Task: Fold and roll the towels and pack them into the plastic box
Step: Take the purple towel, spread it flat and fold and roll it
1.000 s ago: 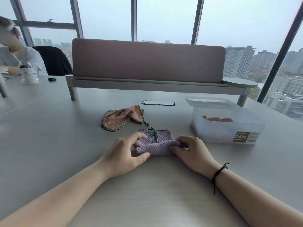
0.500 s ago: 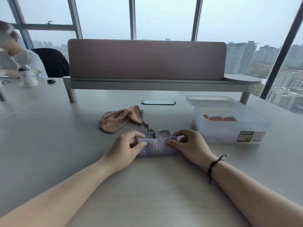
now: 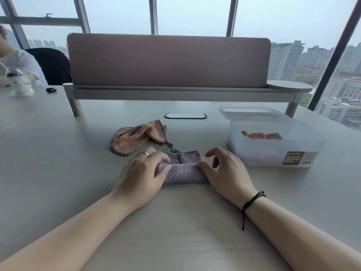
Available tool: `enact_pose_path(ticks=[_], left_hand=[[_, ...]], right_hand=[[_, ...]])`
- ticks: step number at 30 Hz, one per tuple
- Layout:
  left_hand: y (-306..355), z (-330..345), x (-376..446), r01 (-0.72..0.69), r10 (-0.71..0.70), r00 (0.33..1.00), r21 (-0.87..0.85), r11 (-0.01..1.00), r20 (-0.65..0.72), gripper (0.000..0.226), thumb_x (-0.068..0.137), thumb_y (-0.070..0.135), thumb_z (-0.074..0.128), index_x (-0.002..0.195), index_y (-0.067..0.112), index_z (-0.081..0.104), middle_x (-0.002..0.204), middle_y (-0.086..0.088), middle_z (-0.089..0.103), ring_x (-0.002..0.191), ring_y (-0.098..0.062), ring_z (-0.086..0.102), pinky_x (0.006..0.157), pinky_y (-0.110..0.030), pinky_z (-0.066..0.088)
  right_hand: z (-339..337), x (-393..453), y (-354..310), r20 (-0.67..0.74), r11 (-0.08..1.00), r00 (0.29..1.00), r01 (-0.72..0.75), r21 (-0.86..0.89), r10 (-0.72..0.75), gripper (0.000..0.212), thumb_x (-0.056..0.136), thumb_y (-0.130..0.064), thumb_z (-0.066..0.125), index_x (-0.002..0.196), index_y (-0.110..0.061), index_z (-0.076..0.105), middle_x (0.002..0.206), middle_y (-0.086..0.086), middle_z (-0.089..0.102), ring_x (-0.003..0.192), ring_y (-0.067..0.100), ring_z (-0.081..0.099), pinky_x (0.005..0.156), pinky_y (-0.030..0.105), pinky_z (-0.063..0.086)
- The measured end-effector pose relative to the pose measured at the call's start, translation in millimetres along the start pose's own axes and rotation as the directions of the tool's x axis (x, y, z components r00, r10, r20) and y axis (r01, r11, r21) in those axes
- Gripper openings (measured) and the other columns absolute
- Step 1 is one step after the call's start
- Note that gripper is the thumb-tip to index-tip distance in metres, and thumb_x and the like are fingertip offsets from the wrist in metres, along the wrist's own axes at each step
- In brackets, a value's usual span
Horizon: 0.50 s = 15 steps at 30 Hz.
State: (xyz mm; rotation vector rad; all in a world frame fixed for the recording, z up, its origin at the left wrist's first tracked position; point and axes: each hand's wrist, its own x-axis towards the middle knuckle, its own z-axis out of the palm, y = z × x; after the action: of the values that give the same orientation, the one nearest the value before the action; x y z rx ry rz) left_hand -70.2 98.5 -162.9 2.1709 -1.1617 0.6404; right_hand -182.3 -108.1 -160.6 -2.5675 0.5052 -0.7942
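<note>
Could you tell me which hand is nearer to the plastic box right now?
Right. The right hand grips the right end of the purple towel, just short of the plastic box, without touching it. The left hand grips the towel's left end, farther away.

Table (image 3: 58, 173) carries 2 towels (image 3: 136, 137), plastic box (image 3: 273, 151).
</note>
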Motion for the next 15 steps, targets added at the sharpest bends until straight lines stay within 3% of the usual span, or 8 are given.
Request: enact_pose_path(ticks=[2,5,7,9,12,15], left_hand=[[3.6,-2.6,-2.0,-0.13,0.132,0.988,-0.026,0.991,0.083,0.034,0.093,0.043,0.054,0.116,0.023,0.069,0.117,0.006,0.067,0.111,-0.017,0.061,0.096,-0.036,0.049],[10.2,-3.2,-5.3,-0.181,0.181,0.892,-0.04,0.983,0.414,0.067,0.095,0.066,0.03,0.147,0.029,0.046,0.158,0.012,0.032,0.147,-0.005,0.025,0.121,-0.025,0.015],[10.1,-1.7,-5.2,-0.109,0.112,0.811,-0.04,0.993,0.574,0.078,0.089,0.073,0.022,0.155,0.033,0.026,0.163,0.016,0.012,0.15,0.001,0.004,0.12,-0.018,-0.001],[9.2,-2.3,-3.1,-0.044,0.066,0.777,-0.051,0.998,0.625,0.078,0.089,0.072,0.033,0.156,0.036,0.019,0.163,0.021,0.008,0.147,0.008,-0.002,0.117,-0.014,-0.003],[9.4,-3.8,-0.7,-0.002,0.051,0.762,-0.076,0.997,0.646,0.079,0.087,0.072,0.046,0.155,0.042,0.017,0.16,0.028,0.007,0.144,0.014,-0.005,0.117,-0.014,-0.002],[8.3,-3.4,-1.1,-0.008,0.054,0.765,-0.075,0.997,0.642,0.08,0.085,0.074,0.047,0.154,0.045,0.017,0.16,0.029,0.008,0.145,0.013,-0.003,0.121,-0.02,0.001]], right_hand=[[-0.8,-4.3,-1.3,-0.054,0.99,0.988,0.143,0.006,-0.143,0.029,0.085,-0.05,0.066,0.102,-0.027,0.066,0.09,-0.011,0.059,0.085,0.013,0.059,0.075,0.031,0.049],[-1.7,-11.0,-3.9,0.08,0.942,0.939,0.335,-0.012,-0.334,0.039,0.084,-0.057,0.059,0.114,-0.032,0.067,0.116,-0.014,0.065,0.108,0.01,0.06,0.095,0.032,0.046],[-0.9,-13.4,-3.7,0.274,0.922,0.891,0.385,-0.035,-0.362,0.057,0.086,-0.064,0.048,0.135,-0.035,0.055,0.141,-0.017,0.054,0.13,0.004,0.048,0.11,0.03,0.037],[0.3,-12.6,-1.8,0.407,0.927,0.855,0.373,-0.049,-0.322,0.064,0.091,-0.064,0.039,0.149,-0.036,0.039,0.155,-0.019,0.036,0.144,0.001,0.029,0.117,0.031,0.026],[0.6,-9.1,-1.5,0.492,0.941,0.833,0.331,-0.074,-0.254,0.057,0.1,-0.052,0.037,0.154,-0.039,0.024,0.161,-0.02,0.02,0.15,0.002,0.013,0.122,0.036,0.016],[0.6,-8.9,-3.6,0.51,0.943,0.827,0.322,-0.083,-0.238,0.052,0.103,-0.046,0.034,0.154,-0.04,0.024,0.161,-0.021,0.019,0.15,0.002,0.013,0.122,0.036,0.015]])
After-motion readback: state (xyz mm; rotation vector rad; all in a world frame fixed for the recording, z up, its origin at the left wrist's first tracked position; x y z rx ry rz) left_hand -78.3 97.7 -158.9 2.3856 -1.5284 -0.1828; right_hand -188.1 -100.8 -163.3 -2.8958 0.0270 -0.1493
